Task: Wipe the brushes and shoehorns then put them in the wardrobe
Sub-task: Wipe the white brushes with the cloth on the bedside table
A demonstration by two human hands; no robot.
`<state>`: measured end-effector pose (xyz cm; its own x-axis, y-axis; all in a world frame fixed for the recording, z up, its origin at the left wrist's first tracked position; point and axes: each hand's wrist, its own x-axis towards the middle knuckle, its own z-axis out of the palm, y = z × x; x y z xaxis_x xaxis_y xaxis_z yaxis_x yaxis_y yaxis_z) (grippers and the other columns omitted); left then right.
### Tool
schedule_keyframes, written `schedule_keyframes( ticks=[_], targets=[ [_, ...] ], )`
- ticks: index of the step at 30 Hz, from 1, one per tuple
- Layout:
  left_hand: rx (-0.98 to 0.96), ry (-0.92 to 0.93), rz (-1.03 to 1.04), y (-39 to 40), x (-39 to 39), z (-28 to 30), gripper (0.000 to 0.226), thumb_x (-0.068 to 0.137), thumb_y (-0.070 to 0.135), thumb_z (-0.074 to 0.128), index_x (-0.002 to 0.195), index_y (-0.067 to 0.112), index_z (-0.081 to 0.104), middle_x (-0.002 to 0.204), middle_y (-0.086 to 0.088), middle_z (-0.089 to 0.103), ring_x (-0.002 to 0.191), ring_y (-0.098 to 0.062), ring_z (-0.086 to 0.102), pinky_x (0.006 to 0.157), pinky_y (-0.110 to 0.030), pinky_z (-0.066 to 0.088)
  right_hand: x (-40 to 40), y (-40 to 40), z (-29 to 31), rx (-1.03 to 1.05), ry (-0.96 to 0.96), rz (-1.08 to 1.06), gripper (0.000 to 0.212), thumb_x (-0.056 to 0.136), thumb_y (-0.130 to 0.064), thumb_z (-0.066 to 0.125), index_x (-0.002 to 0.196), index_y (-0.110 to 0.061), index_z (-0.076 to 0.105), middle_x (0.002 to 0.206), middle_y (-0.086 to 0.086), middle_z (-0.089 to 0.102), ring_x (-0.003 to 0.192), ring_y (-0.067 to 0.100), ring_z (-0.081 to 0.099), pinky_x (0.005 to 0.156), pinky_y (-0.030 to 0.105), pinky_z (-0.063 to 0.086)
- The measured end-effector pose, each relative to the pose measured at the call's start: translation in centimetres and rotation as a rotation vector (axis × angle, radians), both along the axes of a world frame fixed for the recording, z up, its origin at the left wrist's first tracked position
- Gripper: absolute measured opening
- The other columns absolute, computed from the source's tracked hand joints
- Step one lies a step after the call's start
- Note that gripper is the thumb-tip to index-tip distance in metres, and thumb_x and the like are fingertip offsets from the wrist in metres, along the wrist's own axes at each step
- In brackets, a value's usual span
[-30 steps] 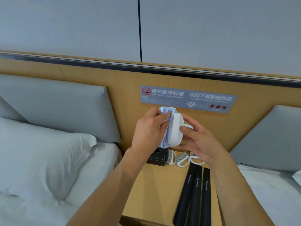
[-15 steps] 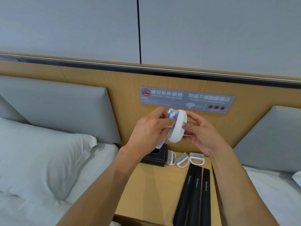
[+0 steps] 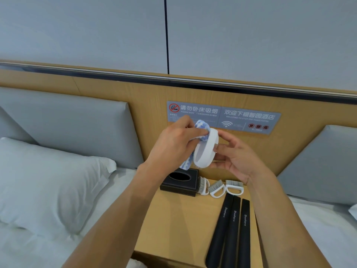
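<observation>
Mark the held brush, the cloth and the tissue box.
White oval plastic brush [image 3: 205, 149]: head view, smooth back.
Blue-and-white woven cloth [image 3: 202, 127]: head view, top fold.
Black leather tissue box [image 3: 181, 185]: head view, top face.

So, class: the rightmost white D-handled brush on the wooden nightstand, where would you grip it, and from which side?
Grip the rightmost white D-handled brush by its open loop handle, coming from above on the near side. The loop faces the person and the grey bristles point toward the headboard, so fingers probably hook through it without touching the bristles or the neighbouring brush.

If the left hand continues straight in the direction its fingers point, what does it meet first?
The left hand presses the blue cloth onto the white brush, so it meets the brush first; behind that is probably the right hand.
</observation>
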<state>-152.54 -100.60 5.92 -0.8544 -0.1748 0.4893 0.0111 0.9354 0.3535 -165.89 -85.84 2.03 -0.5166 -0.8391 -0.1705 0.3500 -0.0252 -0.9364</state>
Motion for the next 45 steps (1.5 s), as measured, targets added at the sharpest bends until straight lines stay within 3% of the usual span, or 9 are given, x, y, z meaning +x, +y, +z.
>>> schedule_keyframes(
  ticks=[8,13,18,21,25,29,35,39,45],
  targets=[
    [0.03,-0.151,-0.087,-0.7,-0.2,-0.1,0.025,0.093,0.009,0.059,0.112,0.017,0.074,0.103,-0.006,0.055,0.088,-0.021,0.055,0.07,-0.039,0.047,-1.1,-0.5,0.2,0.038,-0.008,-0.185,0.033,0.094,0.001,0.059,0.111,-0.026,0.065,0.094,0.011,0.078,0.073,0.029,0.076,0.052,0.035,0.059],
    [0.272,-0.191,-0.052,-1.1,0.2,0.0,0.022,0.085,0.022,0.073,0.107,0.028,0.074,0.098,0.011,0.063,0.085,-0.005,0.058,0.071,-0.019,0.044,-1.4,-1.3,0.6,0.033,-0.006,-0.267,0.028,0.096,-0.002,0.058,0.111,-0.024,0.067,0.097,0.01,0.077,0.072,0.027,0.074,0.056,0.042,0.061],
    [0.642,-0.062,0.159,0.9,0.8,-1.4,0.036,0.075,0.033,0.083,0.109,0.034,0.073,0.092,0.015,0.072,0.076,-0.001,0.068,0.068,-0.025,0.058,-0.9,-2.8,1.0,0.031,-0.095,-0.386,0.029,0.098,0.004,0.052,0.118,-0.016,0.061,0.109,0.02,0.068,0.078,0.032,0.071,0.052,0.037,0.058],
    [0.728,0.002,0.206,2.0,0.9,-2.2,0.054,0.071,0.032,0.086,0.121,0.031,0.067,0.102,0.013,0.071,0.084,-0.001,0.069,0.072,-0.024,0.059,-0.3,-3.4,1.0,0.022,-0.141,-0.441,0.027,0.098,0.004,0.051,0.114,-0.017,0.058,0.108,0.019,0.067,0.083,0.033,0.071,0.053,0.035,0.059],
    [0.605,0.08,0.346,1.7,0.5,-2.6,0.063,0.067,0.033,0.088,0.125,0.03,0.063,0.105,0.013,0.063,0.089,0.0,0.062,0.076,-0.016,0.052,0.2,-3.8,1.2,0.053,-0.112,-0.373,0.025,0.097,0.003,0.054,0.11,-0.019,0.053,0.111,0.02,0.068,0.076,0.029,0.074,0.057,0.036,0.06],
    [0.556,0.073,0.363,-0.5,0.3,-2.0,0.055,0.069,0.03,0.087,0.12,0.029,0.067,0.099,0.013,0.06,0.086,0.003,0.058,0.073,-0.012,0.044,0.3,-3.4,1.0,0.118,-0.059,-0.317,0.03,0.091,0.003,0.063,0.111,-0.017,0.05,0.119,0.021,0.067,0.098,0.037,0.072,0.083,0.048,0.061],
    [0.495,-0.024,0.242,-3.3,-0.3,-1.4,0.038,0.08,0.027,0.078,0.117,0.029,0.067,0.106,0.01,0.06,0.089,0.001,0.058,0.073,-0.012,0.042,1.3,-3.0,0.7,0.021,-0.093,-0.206,0.05,0.077,0.005,0.075,0.119,-0.019,0.063,0.128,0.016,0.061,0.104,0.033,0.071,0.079,0.04,0.062],
    [0.381,0.019,0.218,-3.8,-0.7,-0.7,0.035,0.084,0.023,0.075,0.119,0.022,0.069,0.103,0.01,0.056,0.088,-0.003,0.053,0.072,-0.008,0.035,1.7,-2.7,0.5,-0.068,-0.238,-0.182,0.052,0.068,-0.008,0.078,0.118,-0.008,0.064,0.126,0.02,0.063,0.106,0.032,0.071,0.08,0.04,0.061],
    [0.223,0.015,0.144,-4.2,-0.6,0.4,0.033,0.089,0.017,0.069,0.121,0.016,0.068,0.104,0.001,0.055,0.093,-0.011,0.052,0.073,-0.005,0.033,1.9,-2.4,0.2,-0.076,-0.298,-0.088,0.059,0.089,-0.051,0.057,0.131,-0.009,0.059,0.13,0.02,0.064,0.119,0.035,0.064,0.087,0.049,0.057]
  ],
)
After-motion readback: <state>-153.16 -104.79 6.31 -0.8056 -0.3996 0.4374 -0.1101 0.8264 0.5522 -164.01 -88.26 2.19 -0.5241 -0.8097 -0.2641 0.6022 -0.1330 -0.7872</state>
